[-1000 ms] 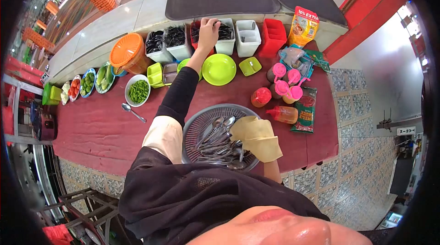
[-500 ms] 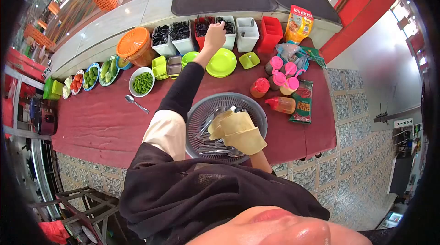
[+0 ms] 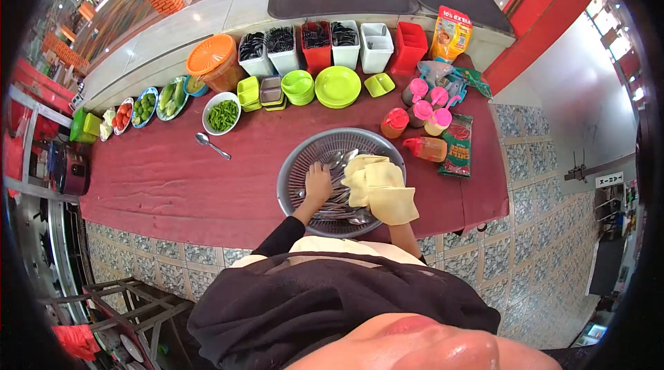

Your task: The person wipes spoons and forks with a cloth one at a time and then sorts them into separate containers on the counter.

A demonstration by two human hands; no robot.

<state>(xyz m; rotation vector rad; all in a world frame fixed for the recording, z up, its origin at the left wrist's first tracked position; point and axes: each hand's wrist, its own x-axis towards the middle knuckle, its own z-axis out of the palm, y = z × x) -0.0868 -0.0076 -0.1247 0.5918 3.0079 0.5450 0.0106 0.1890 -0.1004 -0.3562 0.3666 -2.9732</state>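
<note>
A grey plastic basket (image 3: pixel 285 183) full of metal spoons and forks (image 3: pixel 337 197) stands at the table's front edge. My left hand (image 3: pixel 319 183) reaches into its left part and touches the cutlery; its fingertips are hard to make out. A pale yellow cloth (image 3: pixel 381 187) lies over the basket's right side and covers my right hand, of which only the wrist (image 3: pixel 402 234) shows below. Behind the basket, black cutlery fills a red holder (image 3: pixel 317 55) and white holders (image 3: pixel 345 54).
Green plates (image 3: pixel 337 86), green bowls (image 3: pixel 298 86) and a bowl of green chillies (image 3: pixel 222 114) stand behind the basket. A loose spoon (image 3: pixel 212 146) lies to the left. Sauce bottles (image 3: pixel 425 149) and a sauce packet (image 3: pixel 456 146) are at the right.
My left hand has come back from the cutlery holders at the rear to the basket. The cloth over my right hand has shifted slightly right.
</note>
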